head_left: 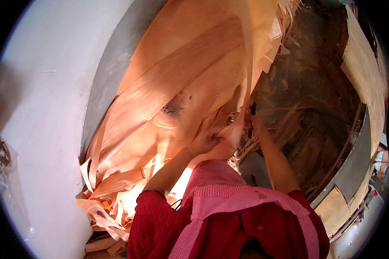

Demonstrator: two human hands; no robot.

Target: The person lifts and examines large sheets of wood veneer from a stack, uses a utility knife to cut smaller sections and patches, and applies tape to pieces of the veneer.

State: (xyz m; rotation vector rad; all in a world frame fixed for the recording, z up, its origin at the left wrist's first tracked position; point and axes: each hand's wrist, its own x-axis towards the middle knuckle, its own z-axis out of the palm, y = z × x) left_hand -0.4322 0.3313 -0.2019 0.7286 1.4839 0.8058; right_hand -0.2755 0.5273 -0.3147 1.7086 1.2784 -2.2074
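Two hands work at one big leaning stack of veneer (181,77), thin pale-orange wood sheets that serve as the landmark. Left of the veneer rises a white wall (43,108), with a grey band between wall and sheets; a clear plastic bag (2,155) hangs at the wall's far left edge, half lost in the dark rim. Below the veneer's left foot lies a heap of torn strips (108,203), too tangled to count, glaring in bright light.

At the veneer's lower middle the left hand (205,140) presses in with fingers curled among the sheet edges; it seems to grasp a sheet, though the fingertips are buried and I cannot tell exactly which. Just right of it, at the veneer's right edge, the right hand (256,123) reaches in; its fingers are hidden behind the sheets, so its grip cannot be made out. A small metal object glints between the hands, too small to tell.

Right of the veneer the dark floor (307,86) is littered with scraps, with open room. Farther right, more sheets (367,69) curve along the rim, cut off. Red sleeves and pink checked cloth fill the lower edge.
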